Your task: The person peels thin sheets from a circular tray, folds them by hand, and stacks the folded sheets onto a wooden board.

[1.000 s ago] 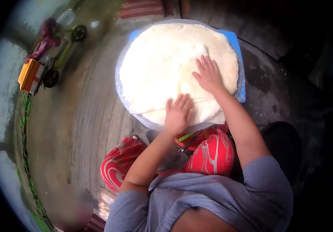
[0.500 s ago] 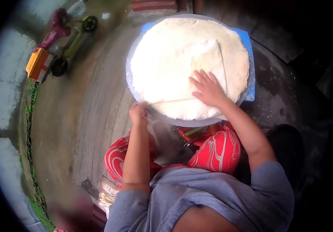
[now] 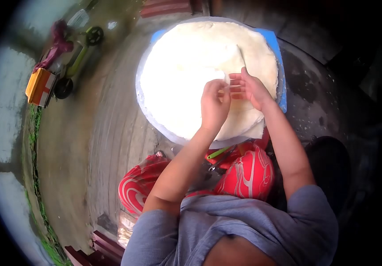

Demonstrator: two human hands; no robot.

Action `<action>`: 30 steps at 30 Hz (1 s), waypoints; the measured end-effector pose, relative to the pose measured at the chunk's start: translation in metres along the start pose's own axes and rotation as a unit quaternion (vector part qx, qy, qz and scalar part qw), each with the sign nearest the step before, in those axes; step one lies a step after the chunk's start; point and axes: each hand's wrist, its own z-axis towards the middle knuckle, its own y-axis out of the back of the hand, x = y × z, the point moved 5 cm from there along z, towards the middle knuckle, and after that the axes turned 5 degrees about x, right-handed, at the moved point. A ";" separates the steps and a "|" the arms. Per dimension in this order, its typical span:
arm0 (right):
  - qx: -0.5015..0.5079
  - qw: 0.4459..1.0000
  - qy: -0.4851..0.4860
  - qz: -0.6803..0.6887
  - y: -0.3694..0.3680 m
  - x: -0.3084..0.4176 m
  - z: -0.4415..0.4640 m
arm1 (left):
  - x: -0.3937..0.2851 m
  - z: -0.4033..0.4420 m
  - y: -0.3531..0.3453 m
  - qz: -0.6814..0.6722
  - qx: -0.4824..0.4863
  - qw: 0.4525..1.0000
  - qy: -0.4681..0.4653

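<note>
A large, pale round sheet of dough (image 3: 177, 57) covers most of a round board (image 3: 144, 106). Part of the sheet is folded over, with a crease edge on its right side. My left hand (image 3: 214, 104) is over the middle of the dough, its fingers closed in a pinch on a lifted flap; glare blurs where the flap ends. Facing it from the right, my right hand (image 3: 255, 91) holds nothing, its fingers stretched out and apart just above the dough.
Beneath the board, a blue surface (image 3: 283, 95) shows at the corners. A green-handled tool (image 3: 218, 153) lies between my knees. To the far left stand a green scooter (image 3: 73, 62) and an orange-and-white box (image 3: 39, 86). A dark red wooden piece (image 3: 104, 248) sits at lower left.
My left hand has moved from the board's near left edge up to the middle, bringing the dough flap over. My right hand has lifted off the dough and turned sideways.
</note>
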 end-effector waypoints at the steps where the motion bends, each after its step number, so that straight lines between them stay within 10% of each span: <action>1: -0.002 1.000 0.001 0.000 0.003 -0.002 0.001 | -0.004 -0.003 -0.018 0.030 0.073 0.996 -0.039; 5: -0.120 0.974 -0.027 -0.190 0.025 -0.011 -0.001 | 0.009 -0.028 -0.035 0.019 0.204 0.977 0.064; 7: -0.080 0.978 0.031 -0.193 0.028 -0.016 0.004 | -0.009 -0.030 -0.015 0.312 0.092 0.936 -0.135; 11: -0.095 0.976 0.173 -0.094 0.027 -0.006 -0.003 | 0.021 -0.030 0.009 0.477 0.107 0.871 -0.050; 17: -0.196 0.922 0.061 -0.328 0.028 -0.023 -0.022 | 0.041 -0.030 0.019 0.506 0.237 0.828 0.046; 19: -0.291 0.645 0.282 -0.648 -0.012 0.014 -0.047 | 0.040 -0.024 0.017 0.479 0.257 0.836 0.082; 23: -0.117 0.692 0.316 -0.639 -0.028 -0.002 -0.034 | 0.052 0.004 0.007 0.472 0.151 0.868 -0.017; 30: -0.164 0.723 0.267 -0.616 -0.003 -0.014 -0.022 | 0.087 0.028 -0.003 0.470 0.223 0.853 0.046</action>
